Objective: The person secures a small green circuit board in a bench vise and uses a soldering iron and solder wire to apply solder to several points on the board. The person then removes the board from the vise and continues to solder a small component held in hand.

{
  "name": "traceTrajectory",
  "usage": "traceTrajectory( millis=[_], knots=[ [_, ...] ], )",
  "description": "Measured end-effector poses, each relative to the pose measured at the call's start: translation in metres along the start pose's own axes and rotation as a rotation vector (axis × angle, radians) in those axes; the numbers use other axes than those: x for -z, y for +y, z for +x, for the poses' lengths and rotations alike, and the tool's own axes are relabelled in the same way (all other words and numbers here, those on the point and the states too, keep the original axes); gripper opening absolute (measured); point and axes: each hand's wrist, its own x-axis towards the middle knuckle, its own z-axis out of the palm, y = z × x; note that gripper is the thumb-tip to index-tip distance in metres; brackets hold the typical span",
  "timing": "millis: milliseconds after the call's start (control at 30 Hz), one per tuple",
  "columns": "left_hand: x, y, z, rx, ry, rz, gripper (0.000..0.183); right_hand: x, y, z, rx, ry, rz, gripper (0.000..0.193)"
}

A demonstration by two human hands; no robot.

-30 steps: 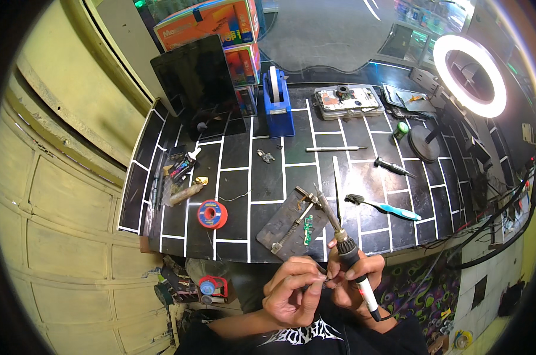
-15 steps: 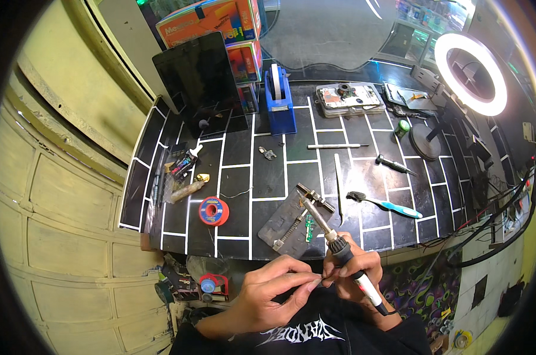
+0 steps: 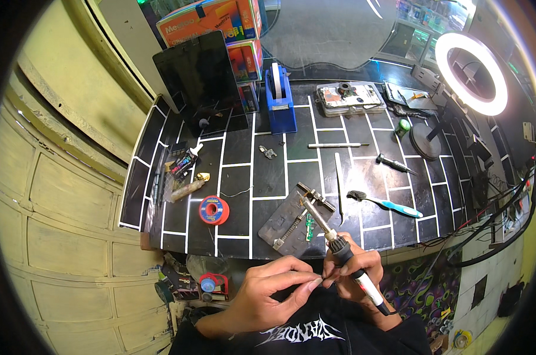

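Observation:
A soldering iron (image 3: 353,266) with a black grip and white handle lies across my right hand (image 3: 356,266), its metal tip pointing up and away over the board holder. The fingers of that hand are closed round it, and its thumb and forefinger also meet a small dark piece. My left hand (image 3: 281,290) pinches the other side of this piece, which is too small to name. Just beyond my hands, a metal board holder (image 3: 274,216) with a clamp bar rests at the table's near edge. On it lies a small green circuit board (image 3: 310,227).
A red solder spool (image 3: 213,210) stands left. To the right are tweezers (image 3: 339,186), a blue toothbrush (image 3: 392,206) and a screwdriver (image 3: 393,164). Farther back are a blue tape dispenser (image 3: 281,112), a dark tablet (image 3: 200,83) and a lit ring lamp (image 3: 499,74).

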Motion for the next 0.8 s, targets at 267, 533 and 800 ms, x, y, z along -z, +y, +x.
traceTrajectory(
  millis=[267, 533, 800],
  knots=[
    [-0.01, 0.002, -0.002, 0.026, 0.092, 0.071, 0.01, -0.001, 0.002, -0.002, 0.009, 0.019, -0.012, 0.036],
    [-0.034, 0.0, -0.011, -0.015, 0.263, 0.145, 0.012, -0.009, 0.001, -0.01, -0.012, 0.107, 0.012, 0.034],
    [-0.039, -0.005, -0.016, -0.036, 0.263, 0.128, 0.018, 0.001, -0.003, -0.006, 0.039, -0.027, -0.117, 0.037]
  ],
)
